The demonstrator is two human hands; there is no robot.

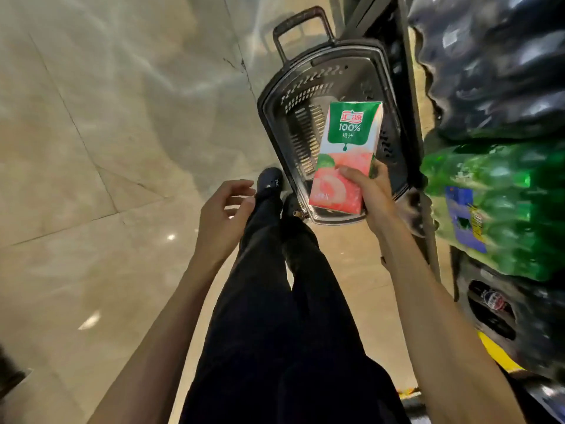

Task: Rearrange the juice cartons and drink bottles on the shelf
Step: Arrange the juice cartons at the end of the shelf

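Above the dark basket (333, 71) on the floor, the right hand (371, 194) is holding a peach juice carton (345, 154), with thumb and fingers squeezing its lower end. The left hand (224, 215) is hanging near the dark trousers (275, 301), fingers loosely bent and holding nothing. Green bottles (501, 203) in wrapped packs are sitting to the right.

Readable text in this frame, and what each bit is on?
"汇源": red logo at the top of the juice carton held in the right hand.
"100%": white, on the carton's green panel.
"桃汁": just under that.
Small print at the carton's bottom corner: too blurred to read.
Blue label on the green bottle pack: too blurred to read.
Round logo on the dark bottle: unreadable.
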